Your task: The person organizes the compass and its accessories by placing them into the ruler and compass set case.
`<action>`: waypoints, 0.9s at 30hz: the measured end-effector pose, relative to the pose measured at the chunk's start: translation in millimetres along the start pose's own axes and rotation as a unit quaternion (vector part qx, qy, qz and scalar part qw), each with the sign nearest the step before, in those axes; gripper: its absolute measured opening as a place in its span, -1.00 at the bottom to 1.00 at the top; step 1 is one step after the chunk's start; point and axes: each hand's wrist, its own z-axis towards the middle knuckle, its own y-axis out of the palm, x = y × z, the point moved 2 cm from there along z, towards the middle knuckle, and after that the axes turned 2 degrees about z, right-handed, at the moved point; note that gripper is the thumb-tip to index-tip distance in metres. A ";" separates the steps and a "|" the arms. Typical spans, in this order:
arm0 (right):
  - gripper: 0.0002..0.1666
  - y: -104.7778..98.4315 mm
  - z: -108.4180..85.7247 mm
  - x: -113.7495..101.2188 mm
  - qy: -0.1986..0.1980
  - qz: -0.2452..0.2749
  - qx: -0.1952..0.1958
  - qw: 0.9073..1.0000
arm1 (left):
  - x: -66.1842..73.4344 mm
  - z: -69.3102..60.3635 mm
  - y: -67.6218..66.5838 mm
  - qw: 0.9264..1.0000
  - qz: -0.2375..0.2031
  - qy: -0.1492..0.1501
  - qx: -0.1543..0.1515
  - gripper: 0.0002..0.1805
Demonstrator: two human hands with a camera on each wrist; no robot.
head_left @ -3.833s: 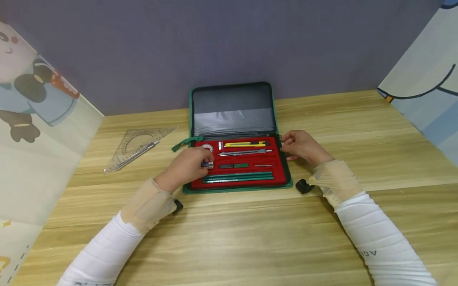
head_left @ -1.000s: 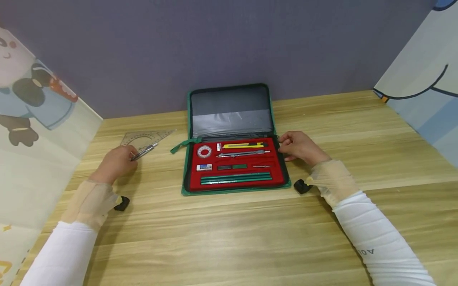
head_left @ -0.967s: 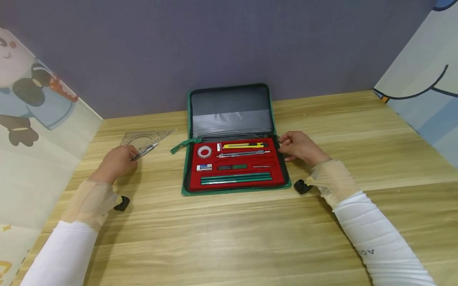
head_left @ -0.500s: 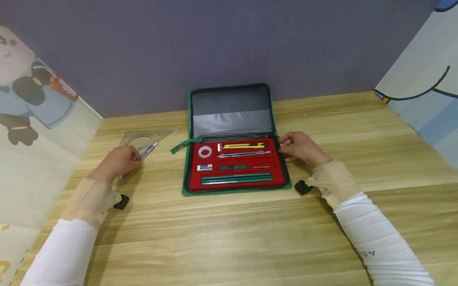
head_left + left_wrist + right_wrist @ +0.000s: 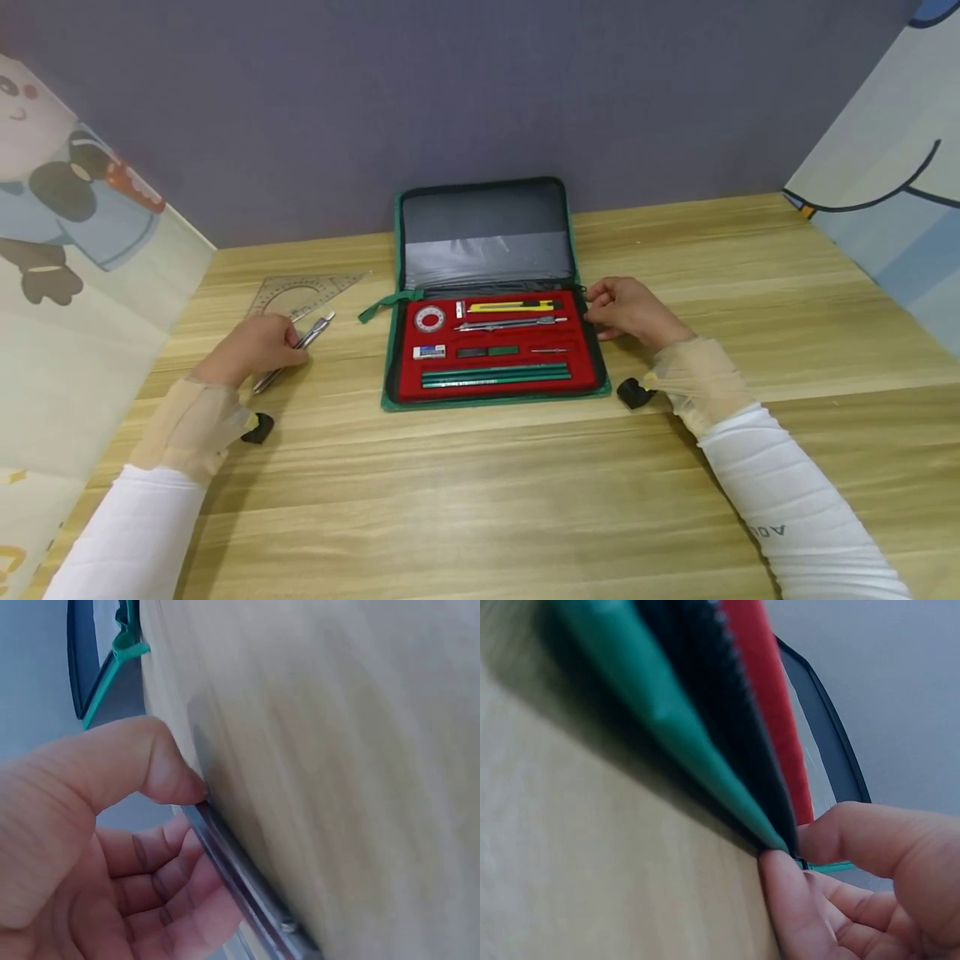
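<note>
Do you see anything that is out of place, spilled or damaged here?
Nothing looks spilled or broken. The clear set square and the metal tool in the left hand are outside the open case, which looks slightly odd because the other tools lie neatly in its red tray.

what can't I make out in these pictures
Head view: middle of the metal tool and near part of the set square, both behind the left hand.
Head view: print on the eraser, too small.
Left wrist: tool's lower end, cut off by bottom edge.
Right wrist: green case, partly blurred.
</note>
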 end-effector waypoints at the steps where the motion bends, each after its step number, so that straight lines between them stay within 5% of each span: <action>1: -0.53 -0.1 -0.1 0.4 0.002 -0.001 0.000 1.000 | 1.0 -0.2 0.4 1.000 -0.002 -0.001 -0.004 -0.75; 14: -0.52 -0.4 0.4 2.8 -0.002 0.003 0.000 1.000 | 16.9 -0.6 -2.6 1.000 0.020 0.020 0.012 -0.77; 27: -0.51 -0.6 1.4 3.5 0.000 0.004 0.003 1.000 | 64.4 -1.2 -15.2 0.995 0.033 0.068 0.058 -0.82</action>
